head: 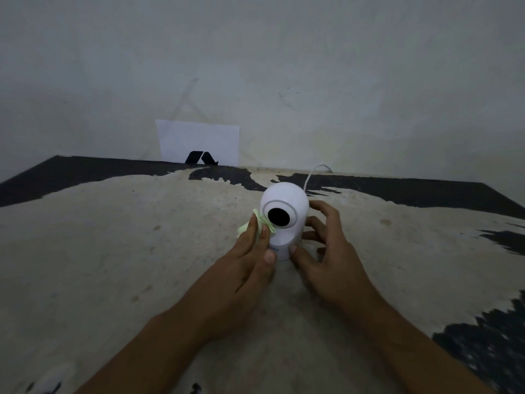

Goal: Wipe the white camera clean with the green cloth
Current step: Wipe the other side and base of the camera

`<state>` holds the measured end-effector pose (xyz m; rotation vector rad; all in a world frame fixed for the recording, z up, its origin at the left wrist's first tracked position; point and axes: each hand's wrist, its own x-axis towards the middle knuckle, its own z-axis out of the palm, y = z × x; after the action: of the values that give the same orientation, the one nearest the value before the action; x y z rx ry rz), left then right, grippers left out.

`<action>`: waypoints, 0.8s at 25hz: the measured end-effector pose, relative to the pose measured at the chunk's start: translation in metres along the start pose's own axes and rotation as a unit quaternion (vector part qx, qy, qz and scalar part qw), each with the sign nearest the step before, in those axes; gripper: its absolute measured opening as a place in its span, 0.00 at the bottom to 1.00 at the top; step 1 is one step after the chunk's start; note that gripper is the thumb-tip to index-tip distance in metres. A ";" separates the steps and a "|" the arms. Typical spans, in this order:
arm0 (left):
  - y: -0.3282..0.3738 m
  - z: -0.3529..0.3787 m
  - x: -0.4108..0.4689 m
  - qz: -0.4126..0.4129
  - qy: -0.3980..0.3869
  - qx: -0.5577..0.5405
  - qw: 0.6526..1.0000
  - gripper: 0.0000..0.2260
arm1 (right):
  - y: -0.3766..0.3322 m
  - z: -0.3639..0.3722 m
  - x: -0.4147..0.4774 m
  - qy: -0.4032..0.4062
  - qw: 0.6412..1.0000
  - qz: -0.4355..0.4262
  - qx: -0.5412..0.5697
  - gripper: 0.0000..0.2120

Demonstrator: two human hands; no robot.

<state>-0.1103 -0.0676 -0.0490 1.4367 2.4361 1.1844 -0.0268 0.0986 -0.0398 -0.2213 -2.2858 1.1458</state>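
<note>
The white camera (287, 200) stands upright on the worn table (142, 251), its round black lens facing me. My left hand (250, 260) presses the pale green cloth (260, 223) against the camera's left side, just beside the lens; the cloth is mostly hidden under my fingers. My right hand (326, 251) grips the camera's base and right side, thumb on the front of the base, fingers curled behind it.
A thin white cable (312, 173) runs from behind the camera toward the wall. A white sheet of paper with a black logo (199, 143) leans on the wall at the table's far edge. The tabletop is beige with black peeling patches.
</note>
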 end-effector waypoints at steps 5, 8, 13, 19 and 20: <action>0.006 -0.001 -0.002 -0.019 -0.002 0.018 1.000 0.30 | 0.002 0.006 0.000 0.005 1.000 0.016 0.005 0.32; 0.012 0.004 -0.006 -0.028 -0.005 0.067 0.997 0.37 | -0.001 0.006 -0.001 0.008 1.000 0.014 -0.004 0.30; 0.026 0.020 -0.013 -0.013 -0.016 0.138 0.990 0.37 | 0.004 0.004 0.000 0.012 1.000 0.017 -0.016 0.32; 0.031 0.022 -0.012 0.020 -0.077 0.102 0.992 0.38 | 0.005 0.005 0.001 0.021 0.999 0.016 -0.037 0.31; 0.029 0.018 -0.012 0.038 -0.085 0.086 0.992 0.37 | 0.006 0.005 0.001 0.017 0.999 0.015 -0.035 0.31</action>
<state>-0.0755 -0.0586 -0.0461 1.6149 2.4357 0.8416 -0.0304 0.0991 -0.0460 -0.2996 -2.3026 1.0686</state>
